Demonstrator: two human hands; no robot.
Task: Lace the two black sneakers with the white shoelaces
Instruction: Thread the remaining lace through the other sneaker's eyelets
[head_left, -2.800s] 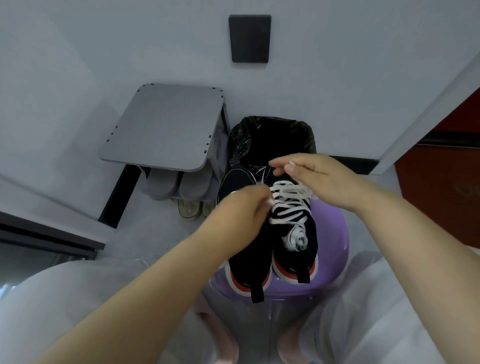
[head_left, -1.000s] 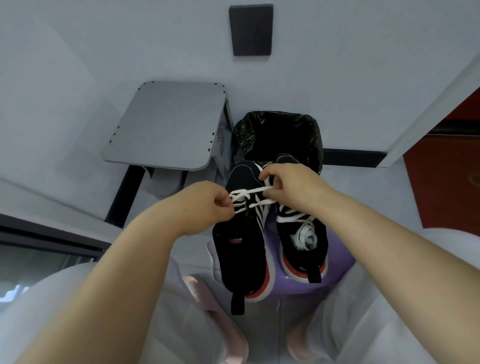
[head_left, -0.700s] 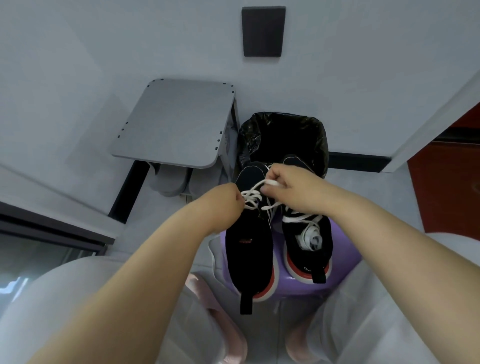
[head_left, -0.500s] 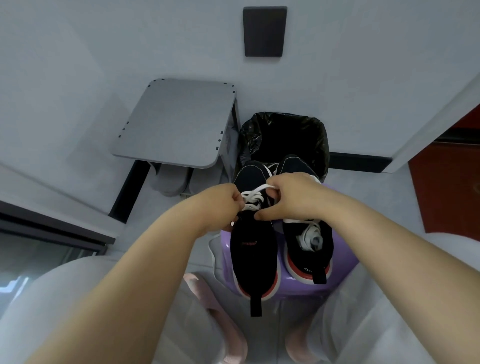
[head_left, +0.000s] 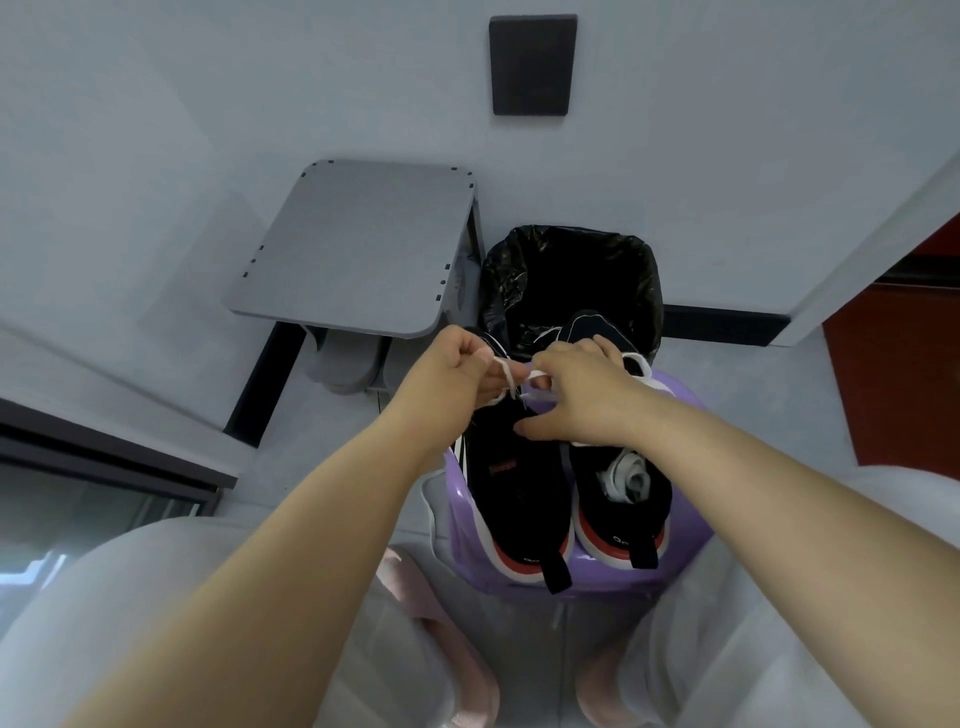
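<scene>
Sneakers (head_left: 519, 493) fill the purple stool (head_left: 693, 514), w/ bin (head_left: 571, 280) tight behind, side table (head_left: 358, 244) far-left, knees (head_left: 156, 571) flanking; floor (head_left: 753, 384) to the right open.

Grey wall (head_left: 208, 104), grey side table (head_left: 358, 244)

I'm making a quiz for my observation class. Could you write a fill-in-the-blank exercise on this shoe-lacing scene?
1. Both black sneakers stand on a ____ stool.
2. The left hand and the right hand each pinch the ____ shoelace.
3. A whitish bundle sits inside the ____ sneaker.
Missing words: purple; white; right.
</scene>
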